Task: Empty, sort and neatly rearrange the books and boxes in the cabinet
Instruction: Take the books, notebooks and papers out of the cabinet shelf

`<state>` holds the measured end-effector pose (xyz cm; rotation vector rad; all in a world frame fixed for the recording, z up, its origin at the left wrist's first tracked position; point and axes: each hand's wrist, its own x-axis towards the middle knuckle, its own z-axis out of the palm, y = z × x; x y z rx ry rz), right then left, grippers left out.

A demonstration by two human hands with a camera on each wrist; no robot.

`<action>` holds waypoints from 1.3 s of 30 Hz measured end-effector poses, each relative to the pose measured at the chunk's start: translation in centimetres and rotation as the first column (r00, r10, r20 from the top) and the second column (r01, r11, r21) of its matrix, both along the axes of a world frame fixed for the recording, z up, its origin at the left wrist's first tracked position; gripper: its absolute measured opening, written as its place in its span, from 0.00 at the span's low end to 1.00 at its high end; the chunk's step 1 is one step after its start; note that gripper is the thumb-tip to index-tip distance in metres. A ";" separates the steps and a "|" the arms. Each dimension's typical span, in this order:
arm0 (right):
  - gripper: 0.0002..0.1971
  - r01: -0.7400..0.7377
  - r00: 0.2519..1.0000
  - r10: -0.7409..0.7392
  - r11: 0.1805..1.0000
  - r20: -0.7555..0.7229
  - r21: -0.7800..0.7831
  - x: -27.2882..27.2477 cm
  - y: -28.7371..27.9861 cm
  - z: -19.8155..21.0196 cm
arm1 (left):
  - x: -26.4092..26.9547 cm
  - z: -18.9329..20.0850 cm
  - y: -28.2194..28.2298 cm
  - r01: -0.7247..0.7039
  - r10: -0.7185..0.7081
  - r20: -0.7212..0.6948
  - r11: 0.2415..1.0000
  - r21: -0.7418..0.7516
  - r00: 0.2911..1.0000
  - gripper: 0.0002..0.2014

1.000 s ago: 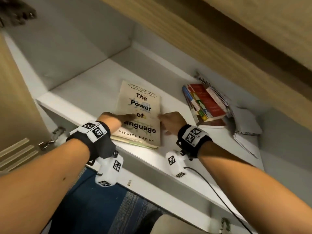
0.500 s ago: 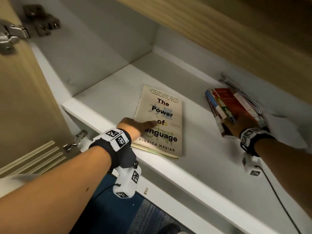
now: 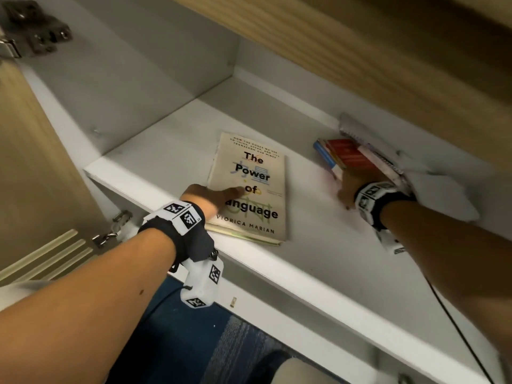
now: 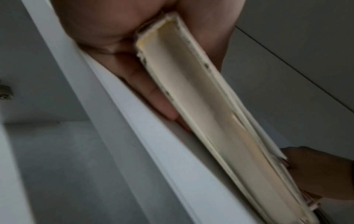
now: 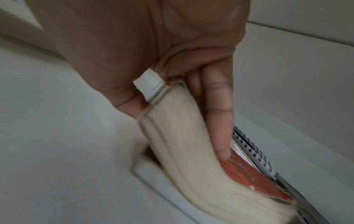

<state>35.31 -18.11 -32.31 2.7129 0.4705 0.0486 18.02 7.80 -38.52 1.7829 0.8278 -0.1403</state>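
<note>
A beige book titled "The Power of Language" (image 3: 257, 173) lies flat on the white cabinet shelf (image 3: 318, 273), its near edge at the shelf's front. My left hand (image 3: 221, 195) grips its near left corner, thumb on the cover and fingers (image 4: 153, 94) beneath the page block (image 4: 201, 106). To the right lies a small stack of red and blue books (image 3: 346, 155). My right hand (image 3: 352, 187) grips that stack at its near end, with fingers (image 5: 220, 121) over the red cover and the thumb under the pages (image 5: 182, 144).
A spiral notebook (image 3: 357, 128) lies behind the red stack against the back wall. White papers or a white box (image 3: 437, 189) sit blurred at the far right. The open wooden door (image 3: 33, 162) with its hinge (image 3: 110, 234) stands left. A wooden panel (image 3: 360, 51) overhangs the shelf.
My right hand left the beige book's right edge and moved right to the red and blue stack, taking hold of it. My left hand stayed on the beige book.
</note>
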 end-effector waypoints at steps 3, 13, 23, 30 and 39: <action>0.20 -0.062 0.995 0.055 0.995 -0.081 -0.077 -3.9 1.9 0.4 | -0.6 0.7 -0.1 0.029 -0.029 0.002 1.000 -0.003 1.000 0.35; 0.18 0.027 0.879 0.012 0.997 -0.476 0.075 -18.4 4.4 4.0 | -8.0 4.2 -3.7 0.032 -0.030 -0.025 0.997 0.070 0.999 0.36; 0.13 -0.043 0.969 0.052 0.998 -0.242 0.043 -28.5 0.7 16.5 | -13.9 16.1 -6.7 0.475 -0.443 -0.175 0.789 0.390 0.879 0.30; 0.12 0.017 0.988 -0.005 0.997 -0.156 0.079 -35.0 -2.8 27.9 | -17.6 24.5 -9.3 0.659 -0.645 -0.218 0.591 0.466 0.732 0.32; 0.15 0.006 1.000 -0.006 0.969 0.000 0.248 -42.5 -9.5 41.2 | -20.5 32.4 -13.5 0.819 -0.867 -0.071 0.436 0.374 0.494 0.19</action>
